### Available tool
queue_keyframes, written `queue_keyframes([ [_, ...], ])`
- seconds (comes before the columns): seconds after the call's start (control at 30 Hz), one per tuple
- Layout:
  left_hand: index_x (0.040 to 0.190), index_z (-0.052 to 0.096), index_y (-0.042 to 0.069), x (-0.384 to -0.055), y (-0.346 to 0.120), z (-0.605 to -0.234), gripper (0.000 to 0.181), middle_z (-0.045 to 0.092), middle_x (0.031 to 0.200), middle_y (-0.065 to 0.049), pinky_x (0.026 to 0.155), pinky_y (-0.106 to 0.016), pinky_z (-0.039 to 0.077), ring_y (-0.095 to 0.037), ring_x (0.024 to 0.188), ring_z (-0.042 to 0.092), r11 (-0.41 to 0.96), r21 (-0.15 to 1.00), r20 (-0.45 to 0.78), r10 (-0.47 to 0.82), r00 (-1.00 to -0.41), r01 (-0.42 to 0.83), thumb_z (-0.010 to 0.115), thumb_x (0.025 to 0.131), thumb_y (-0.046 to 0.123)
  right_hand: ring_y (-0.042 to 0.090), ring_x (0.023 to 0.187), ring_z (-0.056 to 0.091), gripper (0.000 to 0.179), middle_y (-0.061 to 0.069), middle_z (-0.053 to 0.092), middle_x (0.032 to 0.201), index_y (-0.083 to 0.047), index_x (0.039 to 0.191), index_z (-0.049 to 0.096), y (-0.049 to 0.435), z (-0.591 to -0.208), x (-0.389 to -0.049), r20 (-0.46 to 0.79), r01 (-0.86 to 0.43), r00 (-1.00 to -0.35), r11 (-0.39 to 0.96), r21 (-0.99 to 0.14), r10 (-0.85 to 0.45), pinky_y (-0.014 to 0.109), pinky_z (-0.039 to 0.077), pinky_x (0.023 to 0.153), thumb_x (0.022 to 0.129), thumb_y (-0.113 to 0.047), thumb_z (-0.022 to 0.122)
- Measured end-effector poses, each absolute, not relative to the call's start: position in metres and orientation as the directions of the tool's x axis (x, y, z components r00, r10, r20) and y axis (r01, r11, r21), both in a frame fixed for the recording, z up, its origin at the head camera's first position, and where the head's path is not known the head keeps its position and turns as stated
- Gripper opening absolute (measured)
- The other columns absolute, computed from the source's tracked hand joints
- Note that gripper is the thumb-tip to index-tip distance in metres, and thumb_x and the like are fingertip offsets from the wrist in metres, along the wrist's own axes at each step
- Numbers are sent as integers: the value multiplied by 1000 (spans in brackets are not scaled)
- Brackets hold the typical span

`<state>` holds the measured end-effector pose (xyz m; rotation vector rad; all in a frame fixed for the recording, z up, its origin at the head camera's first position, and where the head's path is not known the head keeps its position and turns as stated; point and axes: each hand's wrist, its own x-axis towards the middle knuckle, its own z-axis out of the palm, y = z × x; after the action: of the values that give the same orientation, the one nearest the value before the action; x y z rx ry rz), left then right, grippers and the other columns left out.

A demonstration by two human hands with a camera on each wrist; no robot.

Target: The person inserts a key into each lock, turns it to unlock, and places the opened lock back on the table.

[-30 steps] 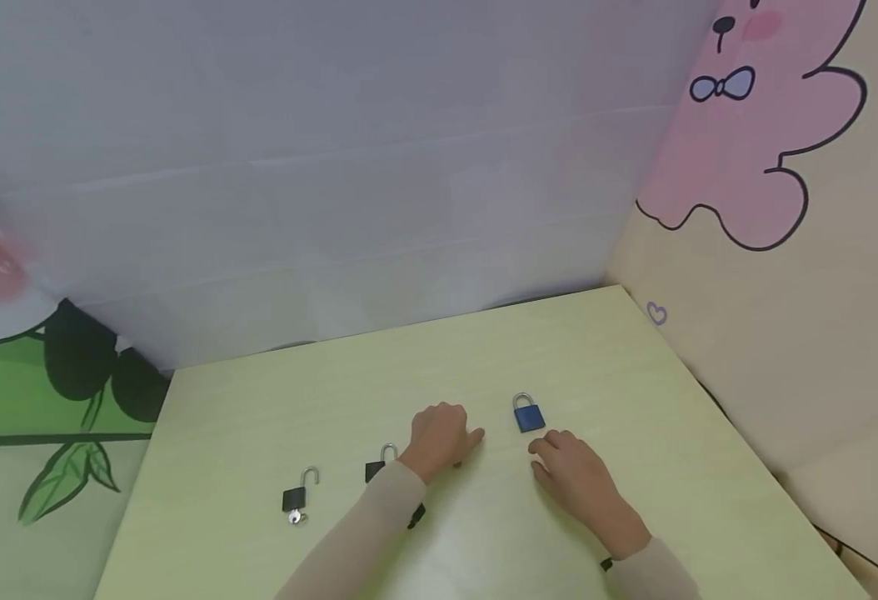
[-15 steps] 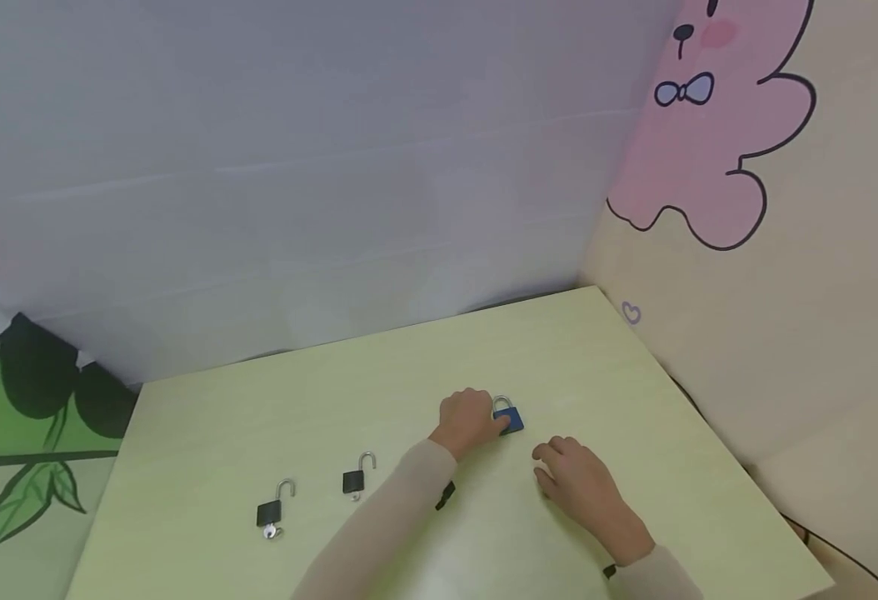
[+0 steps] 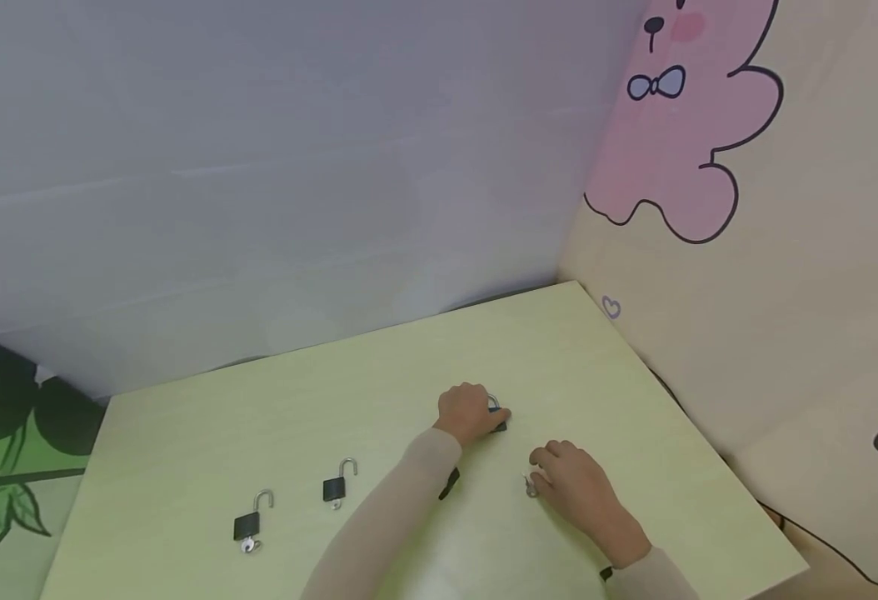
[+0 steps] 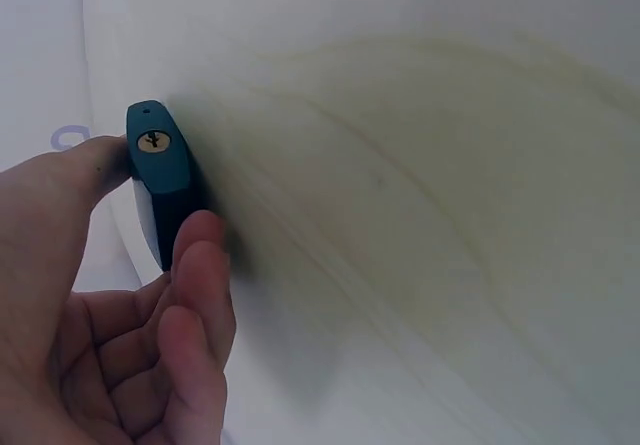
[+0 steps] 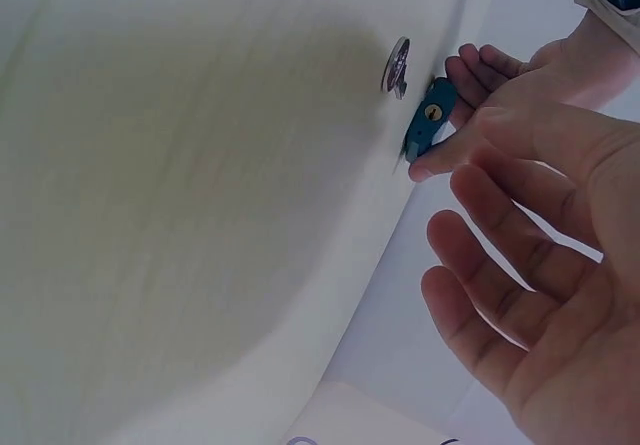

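Note:
My left hand [image 3: 466, 414] pinches a blue padlock [image 3: 498, 424] between thumb and fingers. In the left wrist view the padlock [image 4: 165, 170] shows its keyhole end, and no key sits in it. Part of its shackle shows past the hand in the head view. To the right, my right hand [image 3: 576, 492] hovers with loosely bent fingers and nothing in them. A small set of keys [image 3: 531, 487] lies on the table beside its thumb; the right wrist view shows these keys [image 5: 397, 68] apart from the fingers.
Two dark padlocks, one at far left [image 3: 247, 526] and one nearer the middle [image 3: 334, 489], lie with their shackles sprung and keys at their lower ends. The pale table [image 3: 274, 400] meets a wall behind and a painted wall on the right.
My left hand has moved right to the blue padlock and taken hold of it. The keys have come into view beside my right hand. The head view has swung right.

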<state>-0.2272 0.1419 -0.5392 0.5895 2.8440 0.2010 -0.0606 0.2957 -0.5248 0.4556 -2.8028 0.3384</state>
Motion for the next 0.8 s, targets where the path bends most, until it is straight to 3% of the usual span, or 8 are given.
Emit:
queue_keyframes([
  [0.23, 65, 58, 15, -228, 142, -538, 48, 53, 60, 1, 47, -32, 42, -15, 53, 47, 923, 203, -228, 370, -901, 328, 60, 83, 59, 11, 66, 47, 16, -7, 53, 75, -14, 86, 68, 288, -525, -60, 170, -244, -963, 946, -212, -210, 28, 42, 57, 82, -20, 82],
  [0.53, 61, 57, 16, -227, 137, -530, 53, 49, 57, 2, 44, -31, 40, -14, 50, 44, 929, 186, -222, 356, -908, 319, 58, 81, 65, 12, 58, 42, 25, -5, 44, 65, -15, 72, 59, 277, -533, -60, -20, -95, -995, 971, -218, -102, 30, 39, 51, 88, -24, 75],
  [0.8, 57, 50, 18, -222, 138, -499, 52, 39, 51, 5, 40, -28, 30, -11, 45, 38, 917, 197, -220, 386, -896, 347, 57, 81, 63, 11, 58, 44, 20, -2, 50, 68, -8, 77, 62, 275, -530, -61, -131, 33, -991, 957, -288, -5, 31, 44, 50, 91, -17, 73],
])
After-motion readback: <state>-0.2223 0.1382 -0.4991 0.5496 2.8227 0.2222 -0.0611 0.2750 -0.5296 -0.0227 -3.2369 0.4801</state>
